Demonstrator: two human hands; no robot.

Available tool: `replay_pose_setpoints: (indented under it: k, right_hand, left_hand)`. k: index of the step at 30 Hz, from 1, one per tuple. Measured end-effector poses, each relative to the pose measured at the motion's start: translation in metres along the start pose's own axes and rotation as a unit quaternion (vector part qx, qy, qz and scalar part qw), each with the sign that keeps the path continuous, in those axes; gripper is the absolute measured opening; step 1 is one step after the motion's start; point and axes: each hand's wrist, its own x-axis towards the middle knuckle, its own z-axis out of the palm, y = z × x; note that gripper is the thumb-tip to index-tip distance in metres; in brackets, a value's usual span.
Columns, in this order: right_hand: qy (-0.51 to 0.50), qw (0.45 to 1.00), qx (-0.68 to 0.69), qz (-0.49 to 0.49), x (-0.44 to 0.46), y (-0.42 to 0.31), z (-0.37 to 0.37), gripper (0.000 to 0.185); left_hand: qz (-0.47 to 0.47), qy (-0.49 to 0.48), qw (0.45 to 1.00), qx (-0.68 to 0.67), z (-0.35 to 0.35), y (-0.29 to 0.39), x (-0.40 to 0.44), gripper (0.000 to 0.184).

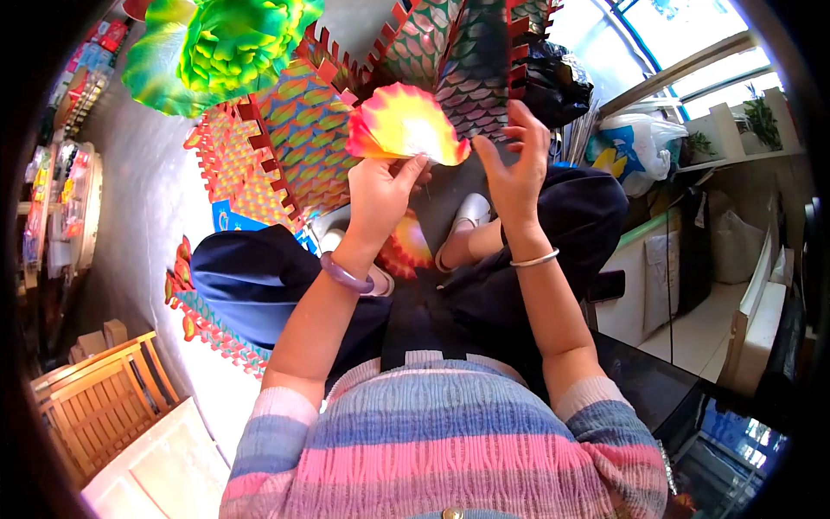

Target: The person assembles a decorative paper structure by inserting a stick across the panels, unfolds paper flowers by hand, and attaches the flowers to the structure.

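Note:
My left hand (385, 190), wearing a purple bangle, pinches the lower edge of a yellow petal piece (406, 121) with a pink-red ruffled rim. The piece looks like a fanned stack of thin layers, and the thumb lies on its front. My right hand (519, 169), with a silver bangle, is raised at the piece's right tip, its fingers apart and curved. Its thumb is close to that tip; whether they touch I cannot tell. Between my legs, below the hands, lies another red and orange ruffled piece (406, 244), partly covered by my left wrist.
A large green and yellow artificial flower (233, 43) stands at upper left. Scale-patterned panels (311, 130) with red notched edges fill the floor ahead. A black plastic bag (558, 82) and a white bag (640, 147) lie to the right. A wooden slatted chair (104, 398) is at lower left.

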Motion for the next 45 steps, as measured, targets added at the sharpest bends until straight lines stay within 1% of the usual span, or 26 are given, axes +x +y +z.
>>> replay_pose_setpoints:
  k: [2, 3, 4, 6, 9, 12, 13, 16, 17, 20, 23, 25, 29, 31, 33, 36, 37, 41, 45]
  right_hand:
    - [-0.178, 0.977, 0.115, 0.008, -0.011, -0.004, 0.010, 0.043]
    - [-0.210, 0.972, 0.103, -0.023, -0.016, -0.006, 0.014, 0.032]
    - [-0.213, 0.971, 0.108, -0.020, -0.018, -0.007, 0.016, 0.033]
    - [-0.223, 0.969, 0.106, 0.016, -0.022, -0.006, 0.018, 0.028]
    - [-0.240, 0.961, 0.129, 0.045, -0.026, 0.003, 0.023, 0.023]
    - [-0.268, 0.956, 0.123, 0.003, -0.029, 0.008, 0.023, 0.019]
    - [-0.275, 0.950, 0.144, 0.016, -0.032, 0.012, 0.026, 0.019]
    - [-0.274, 0.948, 0.150, 0.054, -0.035, 0.013, 0.025, 0.018]
    - [-0.264, 0.952, 0.147, 0.042, -0.035, 0.013, 0.026, 0.018]
    - [-0.241, 0.960, 0.138, 0.014, -0.036, 0.013, 0.027, 0.017]
    - [-0.237, 0.963, 0.132, -0.001, -0.041, 0.018, 0.030, 0.016]
    - [-0.233, 0.964, 0.127, -0.016, -0.043, 0.019, 0.032, 0.016]
    - [-0.237, 0.963, 0.130, 0.000, -0.043, 0.018, 0.033, 0.016]
    - [-0.242, 0.958, 0.153, 0.015, -0.046, 0.019, 0.035, 0.016]
    - [-0.237, 0.961, 0.139, 0.004, -0.047, 0.020, 0.034, 0.015]
    - [-0.232, 0.965, 0.123, -0.016, -0.045, 0.018, 0.035, 0.013]
    - [-0.235, 0.964, 0.124, -0.014, -0.045, 0.017, 0.035, 0.012]
    - [-0.226, 0.965, 0.129, 0.018, -0.046, 0.015, 0.039, 0.012]
    - [-0.211, 0.961, 0.160, 0.078, -0.047, 0.017, 0.043, 0.012]
  left_hand:
    - [-0.018, -0.040, 0.999, 0.017, -0.001, -0.012, 0.002, 0.016]
    - [0.027, -0.033, 0.999, 0.027, 0.001, -0.016, 0.001, 0.017]
    - [0.025, -0.034, 0.999, 0.026, 0.001, -0.018, 0.000, 0.016]
    - [0.021, -0.028, 0.999, 0.024, -0.001, -0.022, -0.002, 0.014]
    - [0.057, -0.057, 0.997, 0.009, -0.006, -0.039, 0.000, 0.013]
    - [0.168, -0.025, 0.975, 0.145, -0.009, -0.049, 0.001, 0.011]
    - [0.144, -0.041, 0.979, 0.141, -0.010, -0.052, 0.000, 0.012]
    - [0.087, -0.049, 0.991, 0.091, -0.006, -0.040, -0.005, 0.013]
    - [0.109, -0.040, 0.988, 0.097, -0.006, -0.041, -0.005, 0.014]
    - [0.106, -0.036, 0.990, 0.083, -0.006, -0.038, -0.009, 0.014]
    - [0.083, 0.007, 0.995, 0.060, -0.004, -0.034, -0.009, 0.015]
    - [0.066, 0.006, 0.996, 0.063, -0.007, -0.037, -0.010, 0.014]
    - [0.037, 0.015, 0.997, 0.064, -0.006, -0.035, -0.012, 0.013]
    - [0.059, 0.020, 0.996, 0.057, -0.007, -0.043, -0.007, 0.013]
    - [0.093, 0.027, 0.994, 0.057, -0.006, -0.041, -0.008, 0.014]
    - [0.031, -0.024, 0.995, 0.096, -0.009, -0.026, -0.009, 0.016]
    - [-0.006, -0.017, 0.991, 0.135, -0.010, -0.026, -0.008, 0.017]
    - [0.055, -0.010, 0.985, 0.162, -0.013, -0.036, 0.002, 0.017]
    - [0.052, -0.014, 0.988, 0.147, -0.014, -0.039, 0.005, 0.015]
